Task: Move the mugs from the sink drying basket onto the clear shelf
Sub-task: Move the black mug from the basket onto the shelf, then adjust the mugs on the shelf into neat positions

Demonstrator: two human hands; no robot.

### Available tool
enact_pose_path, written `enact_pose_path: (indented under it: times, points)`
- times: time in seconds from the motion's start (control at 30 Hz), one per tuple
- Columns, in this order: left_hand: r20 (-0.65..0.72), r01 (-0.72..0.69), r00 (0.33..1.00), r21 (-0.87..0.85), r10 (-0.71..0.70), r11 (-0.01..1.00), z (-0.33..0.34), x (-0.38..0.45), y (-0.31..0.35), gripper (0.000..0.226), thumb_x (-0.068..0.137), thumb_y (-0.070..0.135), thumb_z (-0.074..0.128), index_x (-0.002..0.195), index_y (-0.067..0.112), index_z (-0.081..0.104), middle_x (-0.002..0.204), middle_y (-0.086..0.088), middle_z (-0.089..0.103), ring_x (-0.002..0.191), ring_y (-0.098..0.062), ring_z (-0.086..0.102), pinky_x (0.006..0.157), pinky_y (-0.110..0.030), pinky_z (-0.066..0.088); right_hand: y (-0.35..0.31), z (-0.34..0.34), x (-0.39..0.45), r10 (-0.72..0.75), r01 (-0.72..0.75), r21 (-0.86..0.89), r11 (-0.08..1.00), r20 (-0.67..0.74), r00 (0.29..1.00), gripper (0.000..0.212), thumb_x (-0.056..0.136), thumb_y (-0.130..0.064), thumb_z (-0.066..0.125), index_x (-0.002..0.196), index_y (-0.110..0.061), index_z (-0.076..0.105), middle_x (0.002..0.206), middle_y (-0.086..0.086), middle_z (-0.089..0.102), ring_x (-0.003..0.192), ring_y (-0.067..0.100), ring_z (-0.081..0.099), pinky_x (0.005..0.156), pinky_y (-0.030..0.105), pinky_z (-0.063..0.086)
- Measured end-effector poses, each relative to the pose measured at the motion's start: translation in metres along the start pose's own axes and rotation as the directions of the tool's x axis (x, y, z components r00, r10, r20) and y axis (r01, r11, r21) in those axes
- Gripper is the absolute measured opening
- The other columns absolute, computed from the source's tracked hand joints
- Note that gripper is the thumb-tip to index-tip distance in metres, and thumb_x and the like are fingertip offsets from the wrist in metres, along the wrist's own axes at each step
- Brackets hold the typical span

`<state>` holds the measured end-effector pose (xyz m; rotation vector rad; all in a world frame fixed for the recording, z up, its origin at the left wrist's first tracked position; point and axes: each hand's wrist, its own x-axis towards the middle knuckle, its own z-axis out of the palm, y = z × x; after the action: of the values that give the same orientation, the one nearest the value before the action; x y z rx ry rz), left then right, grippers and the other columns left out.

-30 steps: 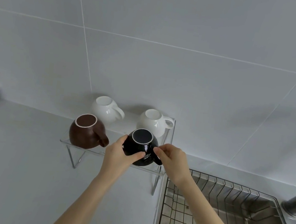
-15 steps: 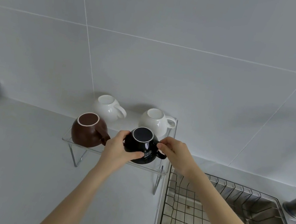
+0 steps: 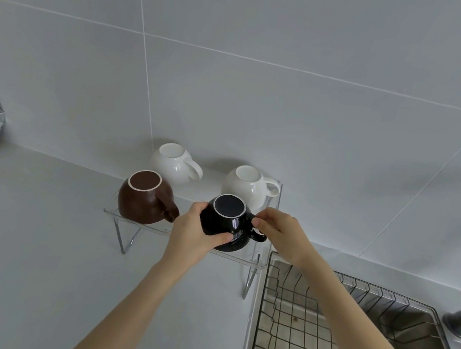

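Wire drying basket (image 3: 319, 333) in sink, no mugs inside. Clear shelf (image 3: 251, 260) holds four upturned mugs. Black mug (image 3: 226, 223) at front right: left hand (image 3: 192, 236) wraps body, right hand (image 3: 283, 234) pinches handle.

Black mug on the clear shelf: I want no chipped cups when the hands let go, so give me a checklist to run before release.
1. Black mug upside down like the others: ok, its base faces up.
2. Mug within the clear shelf edge: cannot tell, it sits near the front right corner and the left hand covers its lower side.
3. Mug resting on the shelf: cannot tell, the contact is hidden.
4. Gap to the brown mug: ok, apart.
5. Gap to the rear right white mug: cannot tell, they overlap in this view.
6. Right hand at the handle, handle pointing right: ok.
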<state>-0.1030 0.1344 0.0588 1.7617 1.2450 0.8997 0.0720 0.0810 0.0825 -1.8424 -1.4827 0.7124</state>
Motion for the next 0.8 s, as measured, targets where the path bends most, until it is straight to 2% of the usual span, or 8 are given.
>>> enact_pose_path:
  times: [0.23, 0.37, 0.47, 0.53, 0.57, 0.63, 0.7, 0.8]
  points:
    - [0.031, -0.003, 1.0, -0.006, 0.003, 1.0, -0.002, -0.002, 0.001, 0.071, 0.059, 0.02, 0.083, 0.121, 0.01, 0.049, 0.12, -0.008, 0.063, 0.113, -0.022, 0.057, 0.093, -0.027, 0.043, -0.004, -0.001, -0.002, 0.031, -0.031, 0.012, 0.999, 0.001, 1.0, 0.012, 0.09, -0.023, 0.054, 0.088, -0.013, 0.06, 0.083, 0.005, 0.062, 0.079, 0.019, 0.054, 0.067, 0.021, 0.041]
    - [0.084, -0.02, 0.996, -0.03, 0.022, 0.999, -0.019, 0.001, 0.002, 0.077, 0.063, 0.024, 0.081, 0.129, 0.013, 0.045, 0.131, -0.005, 0.053, 0.121, -0.02, 0.05, 0.095, -0.024, 0.036, -0.008, 0.002, -0.003, 0.088, -0.087, 0.03, 0.996, -0.045, 0.995, 0.015, 0.085, -0.022, 0.059, 0.095, -0.011, 0.062, 0.091, 0.008, 0.067, 0.089, 0.021, 0.06, 0.074, 0.023, 0.048]
    - [-0.014, -0.117, 0.993, -0.046, 0.116, 0.992, -0.052, 0.009, 0.006, 0.068, 0.067, 0.021, 0.078, 0.128, 0.017, 0.048, 0.115, 0.011, 0.054, 0.103, -0.01, 0.053, 0.091, -0.023, 0.039, -0.025, 0.011, -0.002, 0.041, -0.038, 0.016, 0.999, -0.198, 0.979, 0.031, 0.084, -0.024, 0.06, 0.113, -0.013, 0.056, 0.115, 0.01, 0.064, 0.104, 0.026, 0.059, 0.096, 0.037, 0.047]
    - [-0.12, -0.169, 0.978, 0.006, 0.168, 0.986, -0.078, 0.017, 0.006, 0.062, 0.068, 0.019, 0.078, 0.124, 0.019, 0.051, 0.097, 0.019, 0.054, 0.086, 0.0, 0.051, 0.084, -0.016, 0.04, -0.046, 0.024, -0.003, -0.043, 0.047, 0.006, 0.999, -0.286, 0.957, 0.031, 0.087, -0.02, 0.054, 0.117, -0.013, 0.054, 0.118, 0.009, 0.062, 0.105, 0.027, 0.058, 0.093, 0.034, 0.046]
    - [-0.15, -0.169, 0.973, 0.04, 0.173, 0.985, -0.09, 0.021, 0.004, 0.063, 0.067, 0.019, 0.078, 0.123, 0.02, 0.051, 0.099, 0.019, 0.054, 0.087, 0.001, 0.05, 0.082, -0.014, 0.039, -0.057, 0.033, -0.004, -0.096, 0.098, -0.009, 0.995, -0.299, 0.949, 0.03, 0.088, -0.018, 0.052, 0.117, -0.013, 0.054, 0.116, 0.009, 0.062, 0.103, 0.026, 0.058, 0.09, 0.03, 0.045]
    - [-0.153, -0.125, 0.978, 0.115, 0.141, 0.986, -0.109, 0.033, -0.006, 0.072, 0.064, 0.021, 0.081, 0.127, 0.019, 0.046, 0.125, 0.011, 0.051, 0.108, -0.005, 0.045, 0.093, -0.016, 0.032, -0.077, 0.054, -0.004, -0.216, 0.209, -0.054, 0.976, -0.271, 0.938, 0.029, 0.089, -0.013, 0.05, 0.117, -0.012, 0.055, 0.111, 0.01, 0.063, 0.096, 0.025, 0.059, 0.086, 0.027, 0.044]
    - [-0.102, -0.055, 0.992, 0.179, 0.074, 0.982, -0.122, 0.041, -0.018, 0.083, 0.061, 0.021, 0.082, 0.132, 0.019, 0.04, 0.142, 0.001, 0.041, 0.127, -0.014, 0.039, 0.104, -0.026, 0.03, -0.087, 0.078, 0.0, -0.299, 0.288, -0.086, 0.954, -0.184, 0.936, 0.031, 0.089, -0.012, 0.051, 0.12, -0.009, 0.054, 0.114, 0.013, 0.063, 0.099, 0.026, 0.059, 0.092, 0.034, 0.046]
    - [-0.004, 0.053, 0.999, 0.172, -0.054, 0.984, -0.131, 0.043, -0.031, 0.093, 0.059, 0.017, 0.083, 0.138, 0.019, 0.033, 0.146, -0.005, 0.039, 0.134, -0.025, 0.035, 0.111, -0.037, 0.03, -0.09, 0.108, 0.014, -0.231, 0.226, -0.097, 0.969, -0.052, 0.972, 0.037, 0.09, -0.017, 0.051, 0.126, -0.009, 0.047, 0.124, 0.015, 0.059, 0.113, 0.03, 0.055, 0.097, 0.039, 0.044]
